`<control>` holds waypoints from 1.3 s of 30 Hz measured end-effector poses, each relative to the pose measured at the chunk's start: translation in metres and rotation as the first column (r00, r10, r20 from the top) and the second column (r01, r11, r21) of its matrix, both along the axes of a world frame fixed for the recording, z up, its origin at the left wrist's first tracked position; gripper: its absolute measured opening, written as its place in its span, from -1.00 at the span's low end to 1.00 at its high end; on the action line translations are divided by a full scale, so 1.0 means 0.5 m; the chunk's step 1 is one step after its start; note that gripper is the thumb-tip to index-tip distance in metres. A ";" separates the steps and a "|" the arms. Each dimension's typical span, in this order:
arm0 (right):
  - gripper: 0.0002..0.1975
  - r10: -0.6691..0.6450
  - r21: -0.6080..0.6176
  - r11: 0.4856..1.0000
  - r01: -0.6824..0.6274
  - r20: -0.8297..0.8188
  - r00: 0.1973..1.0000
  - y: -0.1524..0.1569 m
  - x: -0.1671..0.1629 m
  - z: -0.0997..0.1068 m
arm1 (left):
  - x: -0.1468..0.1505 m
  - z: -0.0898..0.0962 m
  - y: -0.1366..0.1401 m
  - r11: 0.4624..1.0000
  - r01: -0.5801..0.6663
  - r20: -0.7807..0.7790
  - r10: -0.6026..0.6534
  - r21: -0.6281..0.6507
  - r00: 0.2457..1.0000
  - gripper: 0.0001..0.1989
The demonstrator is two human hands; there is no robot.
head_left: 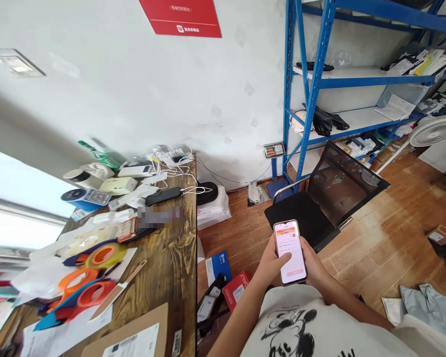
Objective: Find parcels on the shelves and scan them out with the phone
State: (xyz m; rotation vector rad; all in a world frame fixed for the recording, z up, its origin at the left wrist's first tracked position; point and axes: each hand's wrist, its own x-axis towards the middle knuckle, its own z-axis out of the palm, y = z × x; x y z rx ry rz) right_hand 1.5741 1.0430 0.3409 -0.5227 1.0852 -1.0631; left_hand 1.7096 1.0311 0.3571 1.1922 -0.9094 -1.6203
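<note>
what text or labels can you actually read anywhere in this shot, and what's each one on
Nothing reads clearly enough to quote.
Red sign on the wall: white characters, too small.
Phone, held by both the left hand and right hand: screen text too small.
Red box on the floor: white letters, upside down, unclear.
Scale display: digits blurred.
Shipping label on the table: unreadable.

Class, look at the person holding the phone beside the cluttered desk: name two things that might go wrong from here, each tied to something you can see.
1. The phone is held over bare wooden floor, with the left hand thumbing the screen and the right hand behind it; a slip could likely drop it.
2. Eyes are on the screen while boxes lie on the floor by the desk; stepping forward might mean tripping.
</note>
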 end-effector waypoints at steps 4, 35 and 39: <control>-0.43 0.011 -0.011 1.000 -0.011 -0.013 1.000 -0.009 -0.008 0.002 | -0.007 -0.008 0.001 0.998 -0.060 0.011 0.060 0.007 0.998 -0.38; -0.29 0.086 0.002 0.996 -0.086 0.016 0.996 0.013 0.006 -0.003 | -0.028 0.029 0.005 0.924 -0.367 -0.002 0.369 0.113 0.929 -0.68; -0.27 0.096 -0.016 0.995 -0.096 -0.006 0.995 0.012 0.008 -0.004 | -0.023 0.032 0.007 0.924 -0.362 -0.010 0.366 0.125 0.930 -0.69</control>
